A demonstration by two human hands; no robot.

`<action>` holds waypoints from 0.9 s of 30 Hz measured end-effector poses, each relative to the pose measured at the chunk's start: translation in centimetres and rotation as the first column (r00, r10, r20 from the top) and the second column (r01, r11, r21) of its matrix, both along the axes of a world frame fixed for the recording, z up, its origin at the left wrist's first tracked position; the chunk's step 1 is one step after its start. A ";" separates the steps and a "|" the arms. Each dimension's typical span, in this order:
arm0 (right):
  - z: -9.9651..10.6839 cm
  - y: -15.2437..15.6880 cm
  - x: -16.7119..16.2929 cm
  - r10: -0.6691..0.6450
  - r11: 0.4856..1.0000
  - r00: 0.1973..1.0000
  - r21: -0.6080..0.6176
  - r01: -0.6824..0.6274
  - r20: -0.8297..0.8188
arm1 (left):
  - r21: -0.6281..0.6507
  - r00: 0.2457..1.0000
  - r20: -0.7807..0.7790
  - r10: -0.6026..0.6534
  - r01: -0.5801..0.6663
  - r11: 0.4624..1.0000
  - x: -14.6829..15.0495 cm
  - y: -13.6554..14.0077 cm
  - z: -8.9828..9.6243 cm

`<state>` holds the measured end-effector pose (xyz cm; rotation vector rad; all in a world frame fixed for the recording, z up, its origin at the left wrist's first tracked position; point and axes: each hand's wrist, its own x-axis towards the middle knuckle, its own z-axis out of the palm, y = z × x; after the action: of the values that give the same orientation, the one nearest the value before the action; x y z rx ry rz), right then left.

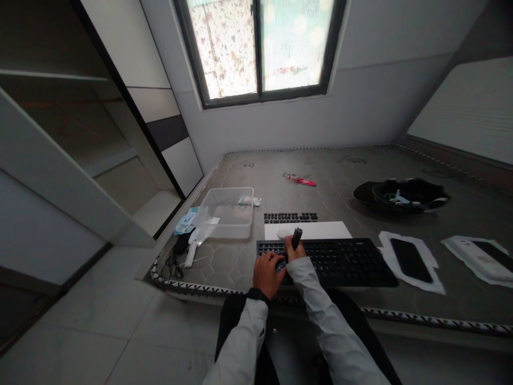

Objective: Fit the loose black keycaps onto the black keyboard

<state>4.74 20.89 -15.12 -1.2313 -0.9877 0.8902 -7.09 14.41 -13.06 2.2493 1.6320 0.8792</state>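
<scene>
The trimmed front edge (196, 287) of the mattress (230, 264) runs close along the near side of the black keyboard (348, 263). The left hand (267, 274) rests on the keyboard's left end, its fingers bent down onto the keys; whether they pinch anything I cannot tell. Just beside it, the right hand (295, 252) has its fingers wrapped around a dark stick-like tool (296, 238), whose top juts above the fist while its lower end is hidden, the keyboard directly below. Past the right end lies a phone (411, 259) on a white wrapper (425, 251); leftward, a strip of mattress parts the hands from a clear bin (230, 231). Just behind the keyboard sits a white sheet (320, 230), then rows of black keycaps (290, 216), and beyond them a wider stretch of mattress reaches a red item (302, 181)
</scene>
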 end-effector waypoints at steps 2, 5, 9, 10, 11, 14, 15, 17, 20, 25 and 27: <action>0.3 -0.3 -0.2 -0.041 0.999 0.998 0.000 0.041 0.040 | -0.004 1.000 -0.014 0.000 0.000 1.000 0.0 0.0 0.1; 0.8 -0.5 -0.3 -0.015 1.000 0.998 -0.002 0.015 0.066 | -0.004 0.999 -0.034 0.014 -0.014 1.000 0.2 0.0 0.3; 1.3 -0.5 -0.5 0.054 0.998 0.998 0.018 -0.053 -0.031 | -0.007 0.999 -0.034 0.023 -0.024 1.000 0.2 0.0 0.4; 1.4 -0.4 -0.6 0.075 0.997 0.995 0.026 -0.074 -0.070 | -0.007 0.999 -0.030 0.023 -0.023 1.000 0.2 0.0 0.4; 1.4 -0.4 -0.6 0.094 0.995 0.990 0.028 -0.092 -0.104 | -0.008 0.999 -0.027 0.020 -0.020 1.000 0.2 0.0 0.4; 1.4 -0.4 -0.7 0.109 0.994 0.985 -0.008 -0.111 -0.134 | -0.007 1.000 -0.017 0.008 -0.008 1.000 0.2 0.0 0.5; 1.3 -0.5 -0.7 0.113 0.993 0.987 -0.025 -0.117 -0.117 | -0.008 1.000 -0.016 0.006 -0.007 1.000 0.2 0.0 0.5; 1.3 -0.7 -0.5 0.142 0.989 0.988 -0.023 -0.144 -0.064 | -0.012 1.000 -0.016 0.014 -0.015 1.000 0.2 0.1 0.5; 1.2 -1.2 -0.1 0.217 0.974 0.976 0.063 -0.217 0.016 | -0.025 1.000 -0.008 0.022 -0.022 0.999 0.2 0.2 0.3; 0.6 -1.9 0.4 0.257 0.956 0.965 0.133 -0.261 0.048 | -0.035 0.999 0.033 -0.009 0.010 0.999 0.0 0.1 0.4; 0.4 -2.2 0.5 0.217 0.962 0.974 0.154 -0.225 0.067 | -0.033 0.999 0.044 -0.025 0.026 0.999 -0.2 0.0 0.5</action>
<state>5.27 18.71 -14.74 -1.0237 -1.2309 0.9357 -7.26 14.41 -12.53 2.2077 1.5838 0.8823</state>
